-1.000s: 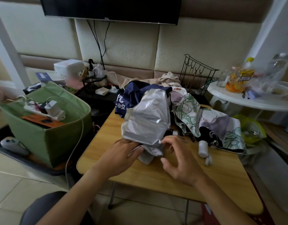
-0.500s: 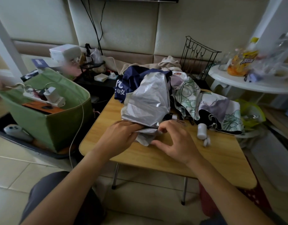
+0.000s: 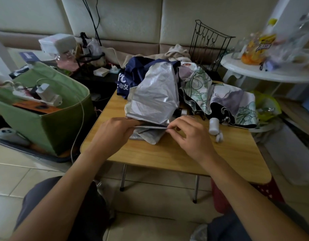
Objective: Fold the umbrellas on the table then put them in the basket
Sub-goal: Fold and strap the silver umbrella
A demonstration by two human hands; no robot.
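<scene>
Head view: your left hand (image 3: 115, 132) and right hand (image 3: 190, 134) have moved apart and now pinch a taut fold of the silver umbrella (image 3: 155, 96), fingers clamped on its canopy edge. Folding is under way; nothing is basketed. The umbrella lies on the wooden table (image 3: 167, 153), the green basket (image 3: 51, 122) left on the tiled floor.

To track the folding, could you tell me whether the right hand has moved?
Yes: the right hand has closed leftward onto the silver umbrella, away from the white handle.
</scene>
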